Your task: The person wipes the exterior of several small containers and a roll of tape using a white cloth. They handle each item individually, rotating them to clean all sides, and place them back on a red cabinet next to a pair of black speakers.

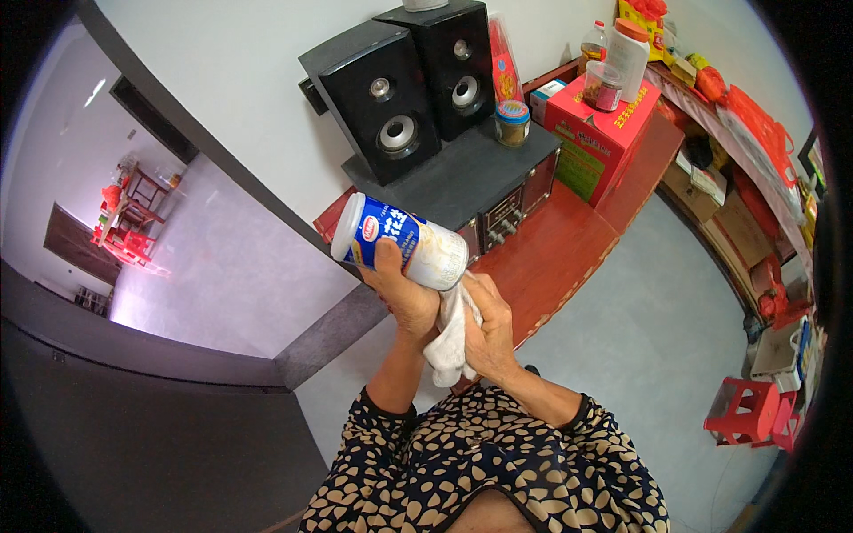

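Note:
Tilted on its side, a blue and white can (436, 250) with a pale plastic lid rests in my left hand (406, 293), whose thumb presses on its printed side. My right hand (490, 323) grips a white cloth (450, 340) close to the can's bottom end. Part of the cloth hangs down between my wrists. Whether the cloth touches the can's base, I cannot tell. Both hands are in front of my body, near the left end of a red wooden cabinet top (560, 256).
Two black speakers (400, 100) stand on a dark amplifier unit (453, 173) beside a blue-lidded jar (512, 123). A red carton (600, 133) carries a plastic tub (603, 86) and a white bottle (628, 60). Red plastic stools (743, 410) stand at the right; a doorway edge (200, 153) is at the left.

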The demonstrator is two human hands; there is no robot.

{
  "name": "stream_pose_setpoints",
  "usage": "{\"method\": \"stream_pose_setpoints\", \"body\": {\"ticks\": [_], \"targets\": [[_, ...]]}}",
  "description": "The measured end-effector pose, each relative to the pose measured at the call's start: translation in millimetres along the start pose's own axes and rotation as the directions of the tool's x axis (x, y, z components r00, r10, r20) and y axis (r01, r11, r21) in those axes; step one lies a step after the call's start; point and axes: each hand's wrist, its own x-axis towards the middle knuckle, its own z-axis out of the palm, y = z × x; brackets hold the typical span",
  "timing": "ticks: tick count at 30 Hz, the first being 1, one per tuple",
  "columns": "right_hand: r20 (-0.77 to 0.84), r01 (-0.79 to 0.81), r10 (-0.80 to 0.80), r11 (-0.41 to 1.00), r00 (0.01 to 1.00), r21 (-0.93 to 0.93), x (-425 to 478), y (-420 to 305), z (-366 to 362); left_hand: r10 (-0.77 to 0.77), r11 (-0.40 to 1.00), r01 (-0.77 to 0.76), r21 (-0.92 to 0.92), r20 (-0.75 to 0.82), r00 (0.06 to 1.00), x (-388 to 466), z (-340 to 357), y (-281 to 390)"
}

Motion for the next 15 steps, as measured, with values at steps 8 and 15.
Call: {"method": "stream_pose_setpoints", "body": {"ticks": [8, 15], "targets": [[0.033, 0.079, -0.078, 0.996, 0.996, -0.031, 14.5, -18.5, -31.3, -0.19, 0.961, 0.189, -0.203, 0.014, 0.982, 17.8, -8.7, 16.9], [-0.129, 0.087, -0.09, 0.996, 0.988, -0.025, 15.3, -8.6, 24.0, -0.259, 0.939, 0.247, -0.239, -0.018, 0.966, 17.4, -11.0, 13.7]]}}
